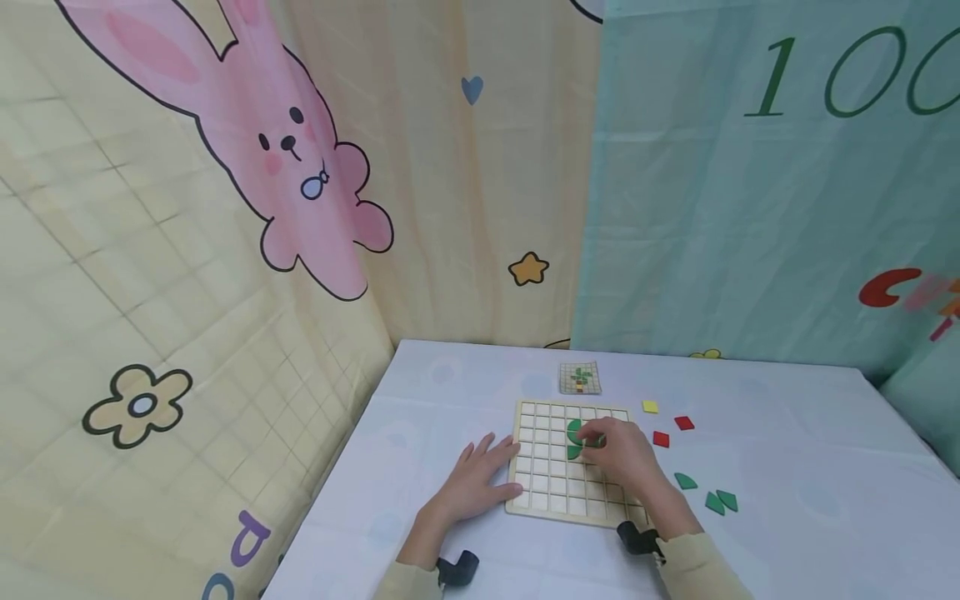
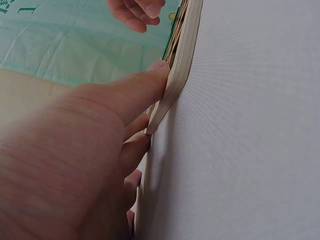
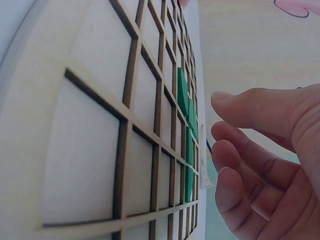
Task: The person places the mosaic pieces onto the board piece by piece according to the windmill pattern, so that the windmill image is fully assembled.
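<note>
A wooden grid board (image 1: 538, 483) with square cells lies on the table. My left hand (image 1: 476, 482) rests at its left edge with fingers spread; in the left wrist view the thumb (image 2: 142, 87) touches the board's rim (image 2: 182, 65). Over the upper middle of the grid is my right hand (image 1: 628, 454), beside green leaf-shaped pieces (image 1: 574, 452) set in the cells. The right wrist view shows several green pieces (image 3: 183, 92) in neighbouring cells. There, the right fingers (image 3: 227, 187) are loosely bent, with a gap between thumb and forefinger and nothing held.
Behind the board lies a small pattern card (image 1: 588, 387). To the right are a yellow square (image 1: 650, 407), two red squares (image 1: 661, 439) and several loose green pieces (image 1: 686, 481) on the white tablecloth (image 1: 810, 442). Printed curtains (image 1: 480, 192) stand behind the table and at its left.
</note>
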`<state>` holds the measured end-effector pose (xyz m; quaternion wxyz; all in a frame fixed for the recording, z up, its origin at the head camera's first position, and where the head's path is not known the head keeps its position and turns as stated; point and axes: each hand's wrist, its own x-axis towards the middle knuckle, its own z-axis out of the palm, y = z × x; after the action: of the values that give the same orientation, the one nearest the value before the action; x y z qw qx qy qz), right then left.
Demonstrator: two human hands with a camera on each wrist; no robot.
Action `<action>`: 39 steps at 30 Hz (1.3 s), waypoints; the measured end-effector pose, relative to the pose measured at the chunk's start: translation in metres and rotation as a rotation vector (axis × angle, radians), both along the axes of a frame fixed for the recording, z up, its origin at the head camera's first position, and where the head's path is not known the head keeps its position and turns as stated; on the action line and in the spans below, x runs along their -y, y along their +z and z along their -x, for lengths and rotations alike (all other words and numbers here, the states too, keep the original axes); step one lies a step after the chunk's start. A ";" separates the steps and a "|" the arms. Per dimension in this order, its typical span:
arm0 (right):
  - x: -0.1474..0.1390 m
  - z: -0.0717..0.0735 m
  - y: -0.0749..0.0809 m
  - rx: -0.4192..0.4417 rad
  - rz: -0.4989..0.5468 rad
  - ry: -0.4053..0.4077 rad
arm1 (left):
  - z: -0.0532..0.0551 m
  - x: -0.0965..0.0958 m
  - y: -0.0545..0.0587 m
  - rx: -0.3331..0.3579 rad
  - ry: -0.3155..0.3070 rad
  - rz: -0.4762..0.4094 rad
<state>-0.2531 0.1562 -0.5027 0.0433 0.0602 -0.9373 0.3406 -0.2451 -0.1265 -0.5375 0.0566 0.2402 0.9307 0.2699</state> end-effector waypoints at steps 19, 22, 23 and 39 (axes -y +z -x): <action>-0.014 -0.017 0.019 0.014 -0.036 -0.047 | -0.001 0.001 0.001 0.003 -0.005 -0.003; -0.019 -0.019 0.021 0.004 -0.048 -0.052 | -0.001 0.001 0.001 0.006 -0.008 -0.005; -0.020 -0.020 0.021 0.000 -0.054 -0.052 | -0.001 0.001 0.001 0.006 -0.008 -0.005; -0.044 -0.031 0.018 0.008 -0.051 -0.072 | 0.000 0.002 -0.002 -0.008 -0.007 -0.008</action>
<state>-0.2219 0.1997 -0.4848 0.0502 0.0261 -0.9474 0.3149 -0.2453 -0.1286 -0.5398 0.0528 0.2446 0.9290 0.2726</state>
